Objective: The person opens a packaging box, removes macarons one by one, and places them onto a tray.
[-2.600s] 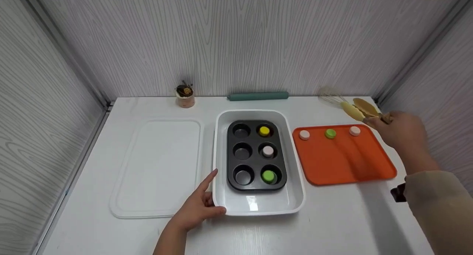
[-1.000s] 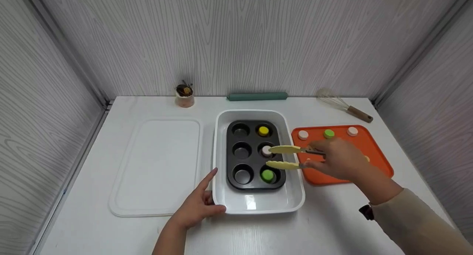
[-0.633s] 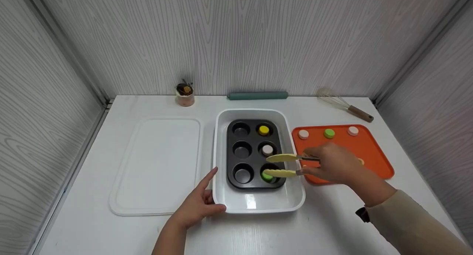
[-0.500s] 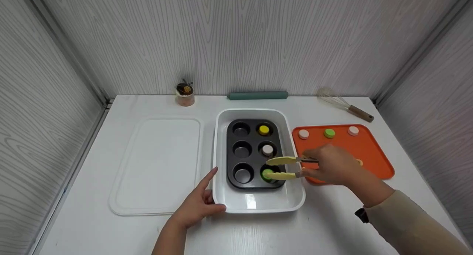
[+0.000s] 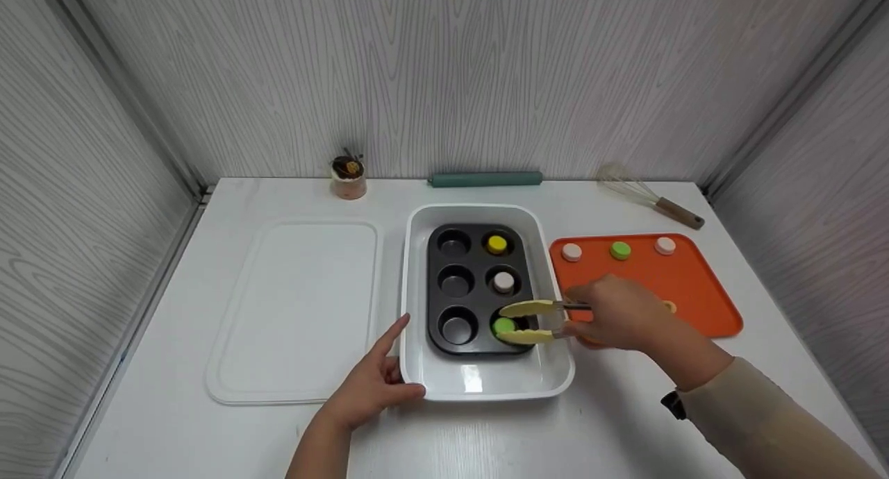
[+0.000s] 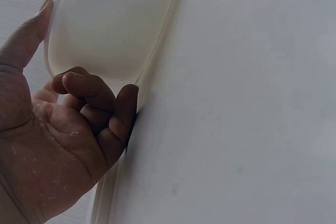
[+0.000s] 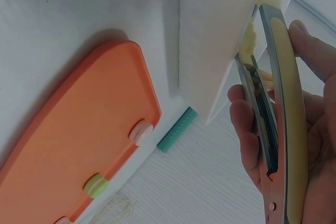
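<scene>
A white table (image 5: 625,430) stands between grey wood-grain walls (image 5: 444,76).

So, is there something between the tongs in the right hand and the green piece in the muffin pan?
Nothing visible. The tongs in the right hand reach over the white dish's right wall, and their yellow tips lie on either side of the green piece in the muffin pan.
</scene>
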A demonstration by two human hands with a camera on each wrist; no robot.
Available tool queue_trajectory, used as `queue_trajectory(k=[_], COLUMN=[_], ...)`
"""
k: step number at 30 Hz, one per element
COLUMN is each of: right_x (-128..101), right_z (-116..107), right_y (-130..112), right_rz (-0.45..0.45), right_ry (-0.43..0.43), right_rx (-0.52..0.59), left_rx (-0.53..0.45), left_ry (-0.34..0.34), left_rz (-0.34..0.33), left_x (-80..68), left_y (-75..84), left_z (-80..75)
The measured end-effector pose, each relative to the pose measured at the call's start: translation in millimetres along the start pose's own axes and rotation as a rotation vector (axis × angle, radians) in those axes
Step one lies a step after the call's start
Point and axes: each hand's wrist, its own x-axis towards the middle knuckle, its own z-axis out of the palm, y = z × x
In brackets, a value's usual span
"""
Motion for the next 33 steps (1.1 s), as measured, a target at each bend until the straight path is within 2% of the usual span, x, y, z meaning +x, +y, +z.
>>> queue_trajectory(k=[11, 20, 26, 33], right_x=[3, -1, -8, -23], right_z=[5, 7, -7, -31], right_y=[-7, -1, 3, 15], right_rz=[-0.002, -0.007, -0.045, -0.033], right_ry=[-0.01, 0.025, 0.094, 0.199], right_rx=[-0.045, 0.023, 0.013, 0.008], left_rx=[-0.001, 0.0, -0.017, 0.001], left_ry=[-0.009, -0.018, -0.021, -0.004], left_rz=[0.005, 0.007, 0.016, -0.001], left_x=[0.0, -0.3, -0.5, 0.6], left_y=[-0.6, 0.7, -1.0, 0.6], left_z=[0.0, -0.5, -1.2, -0.5])
